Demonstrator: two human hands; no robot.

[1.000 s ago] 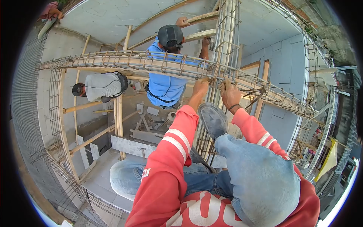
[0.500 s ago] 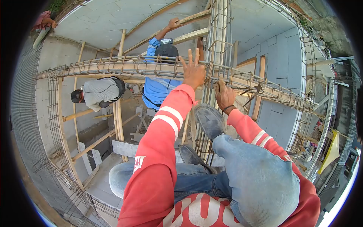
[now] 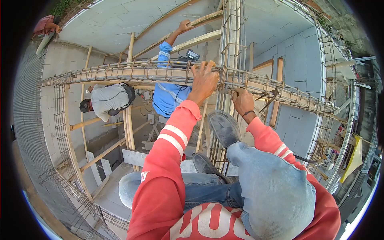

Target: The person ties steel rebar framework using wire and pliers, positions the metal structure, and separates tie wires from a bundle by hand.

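My left hand (image 3: 204, 82) rests on the horizontal rebar cage (image 3: 140, 72), its fingers curled over the top bars just left of the junction. Right of the junction, my right hand (image 3: 242, 100) is closed at the lower bars; what its fingers hold is too small to make out. A vertical bundle of steel bars (image 3: 230, 52) crosses the cage between my hands. Close to my right hand, a dark hooked metal tool (image 3: 273, 96) hangs on the cage. My shoe (image 3: 224, 128) is just below the junction.
Below the cage a person in blue (image 3: 170, 98) raises an arm to a timber. Another person in grey (image 3: 110, 98) bends at the left; a third (image 3: 48, 26) is at the upper left. Wooden poles (image 3: 129, 132), block walls (image 3: 298, 64) and a yellow sheet (image 3: 352, 160) surround the frame.
My left hand has moved left from the junction onto the cage's top bars. My right hand stays beside the junction. The person in blue has lowered their head behind the cage.
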